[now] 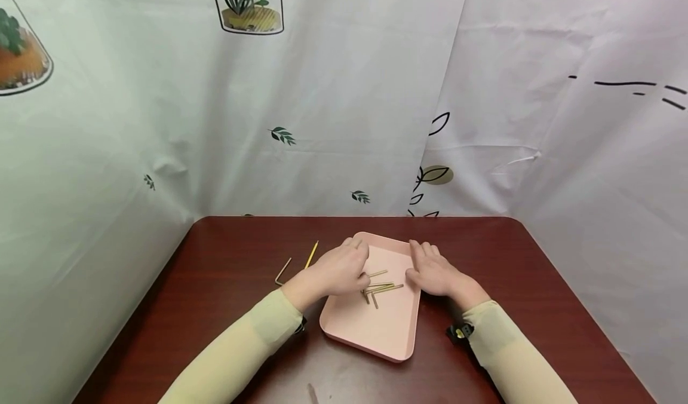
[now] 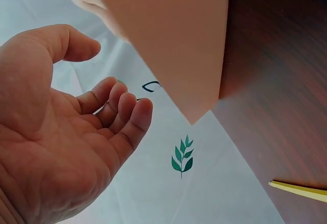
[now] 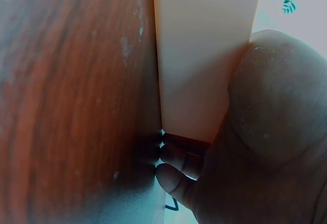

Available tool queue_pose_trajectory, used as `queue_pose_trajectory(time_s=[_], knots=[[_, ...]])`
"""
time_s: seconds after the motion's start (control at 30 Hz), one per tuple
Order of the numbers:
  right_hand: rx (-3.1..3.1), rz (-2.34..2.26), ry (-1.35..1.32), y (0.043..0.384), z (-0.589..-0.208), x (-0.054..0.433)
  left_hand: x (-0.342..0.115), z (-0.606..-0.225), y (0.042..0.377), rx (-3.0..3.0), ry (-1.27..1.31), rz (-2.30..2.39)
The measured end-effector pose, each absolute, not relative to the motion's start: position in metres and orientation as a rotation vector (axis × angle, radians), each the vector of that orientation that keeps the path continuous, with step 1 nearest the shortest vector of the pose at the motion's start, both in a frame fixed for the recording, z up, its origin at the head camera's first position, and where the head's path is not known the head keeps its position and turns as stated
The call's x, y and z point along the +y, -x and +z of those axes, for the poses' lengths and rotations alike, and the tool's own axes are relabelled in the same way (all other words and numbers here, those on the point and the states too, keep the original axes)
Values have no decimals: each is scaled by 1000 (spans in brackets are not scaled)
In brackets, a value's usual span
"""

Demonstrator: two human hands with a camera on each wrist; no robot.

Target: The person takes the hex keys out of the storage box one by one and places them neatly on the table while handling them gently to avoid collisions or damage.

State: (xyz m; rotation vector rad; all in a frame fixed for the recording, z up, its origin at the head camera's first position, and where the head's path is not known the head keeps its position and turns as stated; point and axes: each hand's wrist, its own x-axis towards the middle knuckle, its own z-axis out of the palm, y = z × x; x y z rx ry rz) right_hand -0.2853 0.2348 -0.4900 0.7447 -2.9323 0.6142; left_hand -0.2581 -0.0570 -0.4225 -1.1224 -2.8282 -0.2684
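A pink tray [image 1: 371,332] lies tilted in outline on the table, several brass-coloured L-shaped hex keys [image 1: 383,288] grouped on its floor. Over the tray's left side hovers my left hand [image 1: 341,268]; in the left wrist view its fingers [image 2: 134,119] bend loosely, apart from the thumb, with nothing visible between them. My right hand [image 1: 434,271] grips the tray's right wall near the far corner, thumb over the rim. In the right wrist view this hand [image 3: 271,117] sits against the tray wall [image 3: 204,55], some fingertips low by the tabletop.
Left of the tray, another L-shaped hex key [image 1: 282,272] lies on the dark red table [image 1: 231,308], beside a yellow pencil [image 1: 312,254] partly hidden by the left hand. A white printed curtain [image 1: 322,93] hangs behind the table and along both sides.
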Motion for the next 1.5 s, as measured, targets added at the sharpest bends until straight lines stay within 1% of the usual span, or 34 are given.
queue_pose_trajectory(time_s=[0.17, 0.2, 0.4, 0.87, 0.93, 0.97, 1.1, 1.13, 1.2, 1.33, 1.37, 1.5], knots=[[-2920, 546, -738, 286, -493, 235, -53, -427, 263, -2857, 1136, -226], [-2931, 558, -734, 282, -487, 233, -52, -428, 263, -2863, 1137, -219], [-2973, 514, -716, 279, -483, 231, -48, -428, 264, -2905, 1148, -176], [-2905, 523, -742, 289, -499, 237, -44, -437, 269, -2931, 1195, -162], [-2898, 540, -754, 287, -496, 236, -45, -438, 270, -2942, 1200, -163], [-2880, 521, -769, 290, -501, 238, -45, -439, 271, -2946, 1199, -162], [-2918, 576, -761, 283, -489, 234, -46, -441, 272, -2970, 1190, -160], [-2903, 544, -765, 286, -495, 236, -45, -441, 272, -2976, 1187, -158], [-2931, 555, -742, 282, -488, 232, -45, -442, 273, -2982, 1182, -146], [-2921, 501, -736, 284, -492, 232, -42, -446, 275, -2987, 1180, -112], [-2938, 537, -730, 280, -486, 230, -42, -448, 275, -2987, 1180, -100], [-2892, 565, -769, 282, -490, 234, -41, -451, 276, -3015, 1170, -81]])
